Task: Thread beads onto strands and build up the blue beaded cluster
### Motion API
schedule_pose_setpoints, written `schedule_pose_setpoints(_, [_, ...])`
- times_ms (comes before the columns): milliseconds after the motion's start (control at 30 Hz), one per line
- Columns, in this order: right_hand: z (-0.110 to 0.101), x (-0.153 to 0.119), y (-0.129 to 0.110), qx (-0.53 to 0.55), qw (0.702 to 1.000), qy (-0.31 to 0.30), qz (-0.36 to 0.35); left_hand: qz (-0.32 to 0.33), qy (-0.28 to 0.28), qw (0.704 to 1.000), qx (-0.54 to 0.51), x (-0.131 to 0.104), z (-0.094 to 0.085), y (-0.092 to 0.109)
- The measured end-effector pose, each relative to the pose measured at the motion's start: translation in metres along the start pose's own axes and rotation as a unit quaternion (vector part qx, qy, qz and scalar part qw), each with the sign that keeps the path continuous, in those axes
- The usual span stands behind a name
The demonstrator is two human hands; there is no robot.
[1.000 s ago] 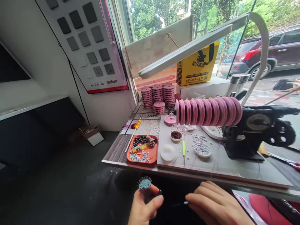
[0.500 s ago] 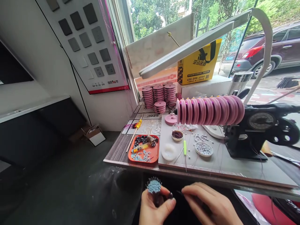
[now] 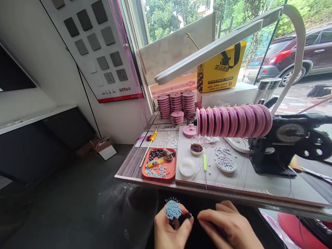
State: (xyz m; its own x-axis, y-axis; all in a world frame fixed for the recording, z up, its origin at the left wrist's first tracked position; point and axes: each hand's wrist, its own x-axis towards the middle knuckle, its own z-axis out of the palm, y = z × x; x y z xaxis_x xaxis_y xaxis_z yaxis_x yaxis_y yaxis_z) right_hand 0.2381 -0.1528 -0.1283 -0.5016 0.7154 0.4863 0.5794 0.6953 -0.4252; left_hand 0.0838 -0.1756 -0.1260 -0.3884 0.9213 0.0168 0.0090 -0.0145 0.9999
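My left hand [image 3: 173,229] is closed around a bundle of small pieces [image 3: 173,210] whose round light-blue ends face me, with thin dark wire tips sticking up behind. A small shiny black piece [image 3: 187,215] shows between its thumb and forefinger. Just to the right, my right hand [image 3: 228,224] has thumb and forefinger pinched together; whatever may be between them is too small to make out. Both hands are in front of the table edge, low in the head view, and a gap separates them. An orange tray [image 3: 175,162] with black beads and blue-and-white pieces lies beyond them.
A black machine [image 3: 272,166] carries a row of pink spools [image 3: 233,121]. Stacked pink spools [image 3: 175,105] stand behind. On the grey board [image 3: 241,183] are a dish of pale beads [image 3: 225,164], a white round dish [image 3: 187,167] and a green-handled tool [image 3: 205,162]. A white lamp [image 3: 220,45] arches overhead.
The bundle in my left hand has tipped, so more of its blue ends face me. My right hand has shifted slightly left, its fingertips nearer the left hand.
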Motion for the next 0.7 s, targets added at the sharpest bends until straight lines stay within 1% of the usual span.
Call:
schedule_pose_setpoints(67, [0.001,-0.002,0.001,-0.027,0.999,-0.007,-0.016,0.002,-0.004,1.000,0.018,0.001,-0.001,0.001])
schedule_pose_setpoints(233, [0.001,-0.003,-0.001,-0.044,0.999,0.006,-0.017,0.017,-0.016,0.996,0.082,0.002,-0.003,0.003])
schedule_pose_setpoints(467, [0.001,-0.002,0.001,-0.062,0.998,0.014,-0.014,0.055,-0.018,0.994,0.097,0.003,-0.005,-0.005])
schedule_pose_setpoints(567, [0.004,-0.004,0.000,-0.062,0.998,0.011,-0.008,0.088,-0.018,0.989,0.118,0.003,-0.005,-0.008])
schedule_pose_setpoints(700, [0.009,-0.007,-0.005,-0.056,0.997,0.026,0.049,0.161,-0.010,0.971,0.178,0.002,-0.005,-0.009])
